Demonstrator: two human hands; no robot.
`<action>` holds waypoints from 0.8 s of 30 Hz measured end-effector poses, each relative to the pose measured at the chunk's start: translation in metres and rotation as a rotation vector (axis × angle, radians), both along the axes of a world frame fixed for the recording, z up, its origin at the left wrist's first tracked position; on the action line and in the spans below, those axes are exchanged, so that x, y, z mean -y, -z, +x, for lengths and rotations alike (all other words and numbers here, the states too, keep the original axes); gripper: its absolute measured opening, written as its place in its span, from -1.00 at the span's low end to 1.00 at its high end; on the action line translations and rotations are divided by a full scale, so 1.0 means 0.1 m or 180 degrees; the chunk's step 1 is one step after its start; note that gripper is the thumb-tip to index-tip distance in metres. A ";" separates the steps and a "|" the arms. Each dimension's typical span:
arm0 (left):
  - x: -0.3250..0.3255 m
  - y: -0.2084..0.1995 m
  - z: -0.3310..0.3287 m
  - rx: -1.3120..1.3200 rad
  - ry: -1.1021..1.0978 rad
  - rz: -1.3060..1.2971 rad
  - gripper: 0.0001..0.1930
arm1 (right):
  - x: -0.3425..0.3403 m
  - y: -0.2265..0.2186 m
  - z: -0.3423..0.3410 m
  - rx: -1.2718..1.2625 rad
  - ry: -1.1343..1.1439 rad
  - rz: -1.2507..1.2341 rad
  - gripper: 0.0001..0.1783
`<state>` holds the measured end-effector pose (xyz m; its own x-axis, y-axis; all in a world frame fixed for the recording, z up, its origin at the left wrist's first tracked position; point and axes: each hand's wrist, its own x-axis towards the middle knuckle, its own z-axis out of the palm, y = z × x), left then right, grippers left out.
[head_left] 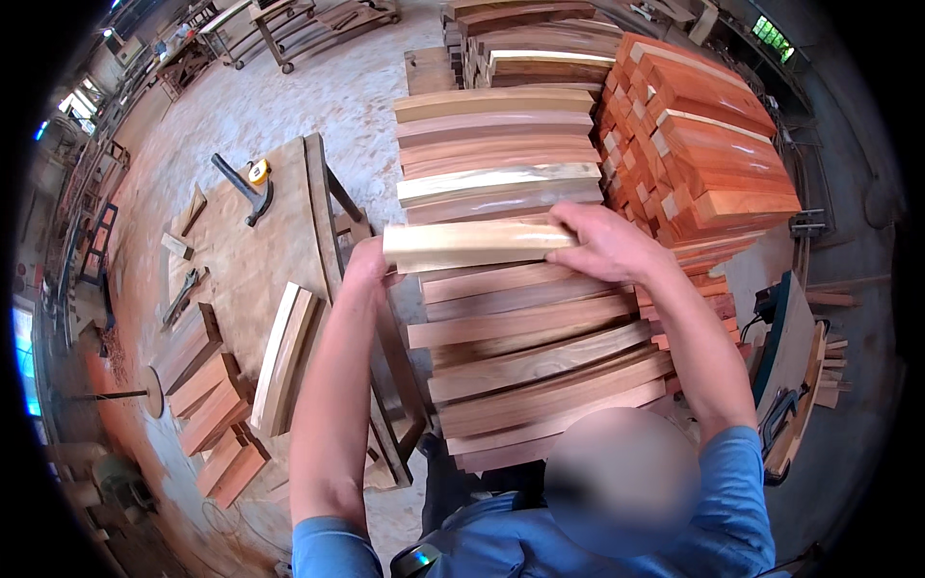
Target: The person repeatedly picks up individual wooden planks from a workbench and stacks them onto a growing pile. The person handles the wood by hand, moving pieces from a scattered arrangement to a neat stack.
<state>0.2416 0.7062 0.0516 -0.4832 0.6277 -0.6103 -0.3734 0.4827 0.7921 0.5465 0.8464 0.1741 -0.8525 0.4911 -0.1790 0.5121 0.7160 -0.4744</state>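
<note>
A pale wooden block lies crosswise between my two hands, above a stack of wooden blocks. My left hand grips its left end, with the fingers mostly hidden behind the wood. At the other end, my right hand closes over it, thumb on the near side and fingers over the top. The stacked pieces run in rows on both sides of the held block, in pinkish, brown and cream tones, some with a glossy face.
Left stands a worktable bearing a hammer, a yellow tape measure, pliers-like tool and several wood pieces. A tall pile of reddish blocks rises at the far right. More stacked wood stands behind.
</note>
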 end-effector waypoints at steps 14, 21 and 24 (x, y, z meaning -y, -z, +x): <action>0.33 -0.41 0.10 0.0044 -0.0604 0.2052 -0.68 | -0.30 0.37 -0.27 -0.1127 -0.0057 0.0992 -0.54; 1.02 -0.48 0.00 -0.0008 -0.1083 0.2057 -0.52 | 0.07 0.07 -0.70 -0.0971 -0.0573 0.1179 -0.55; 1.39 -0.46 0.03 0.0154 -0.1416 0.2099 -0.56 | 0.30 0.13 -0.95 -0.0925 -0.0812 0.1062 -0.48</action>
